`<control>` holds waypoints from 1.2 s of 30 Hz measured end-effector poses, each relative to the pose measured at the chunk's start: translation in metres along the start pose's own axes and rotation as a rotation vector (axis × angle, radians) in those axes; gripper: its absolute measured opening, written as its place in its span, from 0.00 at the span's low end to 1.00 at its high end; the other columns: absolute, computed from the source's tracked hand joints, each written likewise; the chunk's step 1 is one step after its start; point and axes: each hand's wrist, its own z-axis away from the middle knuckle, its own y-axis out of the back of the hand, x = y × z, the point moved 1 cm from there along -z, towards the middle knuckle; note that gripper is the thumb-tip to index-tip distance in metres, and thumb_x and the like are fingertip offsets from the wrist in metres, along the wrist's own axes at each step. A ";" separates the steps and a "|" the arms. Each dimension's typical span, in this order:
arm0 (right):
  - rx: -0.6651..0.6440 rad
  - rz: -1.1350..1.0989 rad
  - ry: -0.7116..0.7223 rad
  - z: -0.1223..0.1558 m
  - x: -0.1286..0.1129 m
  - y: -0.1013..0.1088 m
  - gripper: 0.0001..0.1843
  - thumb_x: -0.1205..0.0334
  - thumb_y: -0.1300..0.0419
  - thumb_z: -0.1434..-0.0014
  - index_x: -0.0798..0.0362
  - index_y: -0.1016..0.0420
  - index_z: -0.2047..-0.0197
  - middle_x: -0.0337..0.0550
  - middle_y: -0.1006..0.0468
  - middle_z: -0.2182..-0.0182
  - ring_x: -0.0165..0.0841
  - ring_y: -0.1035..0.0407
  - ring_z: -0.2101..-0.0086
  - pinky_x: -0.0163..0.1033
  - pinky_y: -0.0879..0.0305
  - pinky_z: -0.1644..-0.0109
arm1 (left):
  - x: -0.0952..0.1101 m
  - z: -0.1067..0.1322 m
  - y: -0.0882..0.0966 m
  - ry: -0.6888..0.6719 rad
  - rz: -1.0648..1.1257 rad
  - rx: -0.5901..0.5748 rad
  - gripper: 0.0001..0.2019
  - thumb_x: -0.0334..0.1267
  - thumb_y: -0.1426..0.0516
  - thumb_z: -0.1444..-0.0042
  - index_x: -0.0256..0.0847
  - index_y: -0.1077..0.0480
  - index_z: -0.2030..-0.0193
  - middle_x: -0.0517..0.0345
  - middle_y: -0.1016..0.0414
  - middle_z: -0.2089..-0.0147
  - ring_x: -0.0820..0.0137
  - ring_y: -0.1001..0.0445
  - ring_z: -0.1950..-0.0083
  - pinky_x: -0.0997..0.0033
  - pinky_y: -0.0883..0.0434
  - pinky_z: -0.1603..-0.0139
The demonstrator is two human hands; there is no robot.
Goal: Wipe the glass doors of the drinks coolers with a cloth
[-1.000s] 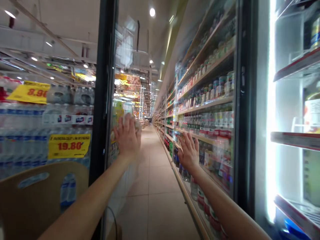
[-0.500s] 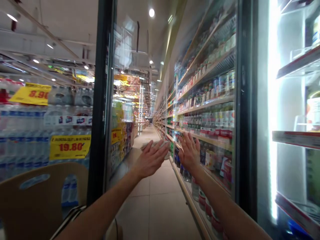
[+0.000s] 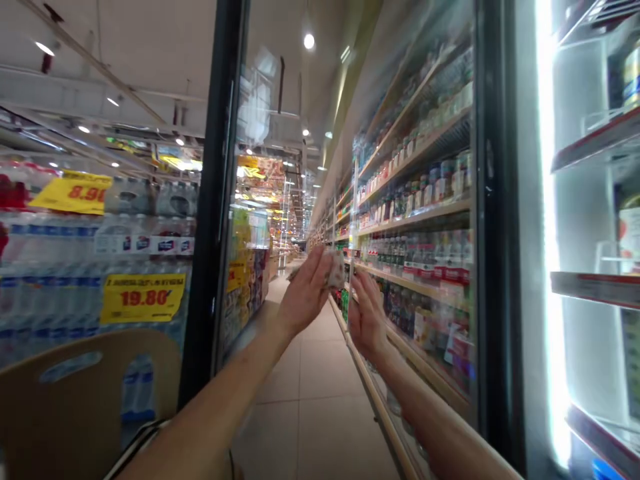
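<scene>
My left hand (image 3: 305, 297) presses a pale patterned cloth (image 3: 337, 269) against the glass door (image 3: 273, 333), its fingers stretched up and to the right over the cloth. Part of the cloth shows beyond the fingertips; the rest lies under the hand. Just to the right, my right hand (image 3: 369, 317) is raised with straight fingers, holding nothing. It is close to the glass, but I cannot tell whether it touches. A dark frame (image 3: 213, 200) borders the door on the left.
Lit cooler shelves (image 3: 595, 290) stand on the right. Shelves of bottles and cans (image 3: 420, 207) show in the glass. At left are packs of bottled water (image 3: 50, 280), yellow price signs (image 3: 143, 298) and a tan board with a handle slot (image 3: 100, 427).
My left hand and the cloth have moved slightly up, with the fingers now steeper. My right hand has shifted a little left and down. The view has shifted slightly.
</scene>
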 end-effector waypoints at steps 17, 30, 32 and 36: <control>0.057 0.347 -0.105 -0.024 0.046 0.026 0.12 0.67 0.52 0.41 0.52 0.30 0.57 0.50 0.37 0.41 0.39 0.49 0.38 0.53 0.46 0.39 | -0.020 0.048 0.031 0.177 -0.252 -0.030 0.37 0.44 0.49 0.42 0.39 0.63 0.31 0.42 0.55 0.31 0.56 0.59 0.29 0.48 0.51 0.34; 0.070 0.298 -0.157 -0.026 0.029 0.003 0.08 0.60 0.45 0.41 0.49 0.26 0.62 0.48 0.34 0.46 0.41 0.46 0.41 0.54 0.48 0.39 | -0.024 0.051 0.029 0.169 -0.285 -0.034 0.36 0.42 0.47 0.43 0.45 0.61 0.31 0.47 0.53 0.31 0.55 0.58 0.30 0.46 0.49 0.35; 0.135 0.307 -0.149 -0.016 0.065 0.032 0.09 0.62 0.48 0.40 0.52 0.27 0.66 0.49 0.32 0.48 0.39 0.41 0.43 0.49 0.42 0.41 | -0.024 0.051 0.028 0.166 -0.289 -0.029 0.36 0.42 0.47 0.43 0.44 0.61 0.31 0.46 0.53 0.31 0.54 0.58 0.30 0.46 0.50 0.35; 0.373 0.427 -0.280 -0.006 0.123 0.074 0.21 0.66 0.55 0.39 0.58 0.37 0.44 0.62 0.38 0.43 0.43 0.45 0.41 0.54 0.41 0.43 | -0.021 0.050 0.027 0.159 -0.296 -0.022 0.35 0.42 0.48 0.42 0.42 0.60 0.31 0.44 0.52 0.31 0.54 0.58 0.30 0.45 0.49 0.35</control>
